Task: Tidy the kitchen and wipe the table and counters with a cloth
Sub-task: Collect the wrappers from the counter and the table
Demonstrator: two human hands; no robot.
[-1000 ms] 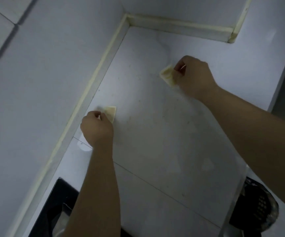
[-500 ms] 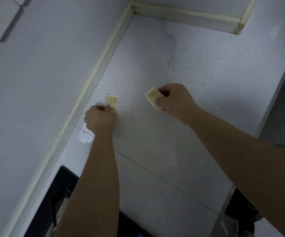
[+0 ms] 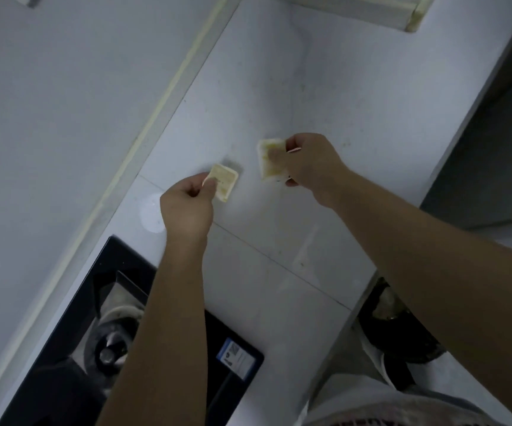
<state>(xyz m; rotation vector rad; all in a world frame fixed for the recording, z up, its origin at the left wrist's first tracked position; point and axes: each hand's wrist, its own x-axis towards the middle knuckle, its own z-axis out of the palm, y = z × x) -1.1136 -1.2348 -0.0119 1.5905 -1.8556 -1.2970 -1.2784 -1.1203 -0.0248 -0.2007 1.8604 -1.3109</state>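
Hands: both curled, each pinching one yellowish square.
Left hand (image 3: 187, 207): pinches left square (image 3: 225, 182), which sits at its 1 o'clock.
Right hand (image 3: 311, 162): pinches right square (image 3: 270, 163), at its 9 o'clock and tilted.
Squares: near each other, not touching; contact with counter unclear.
Counter (image 3: 310, 87): white, faint specks toward 12 o'clock.
Stove (image 3: 73, 327): black, 7 o'clock, under left forearm.
Wall (image 3: 64, 87): 9 o'clock.

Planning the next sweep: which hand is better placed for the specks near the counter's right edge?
Probably the right. The right hand, pinching one yellowish square, lies nearest those specks; the left hand holds the other square farther over, toward the wall.
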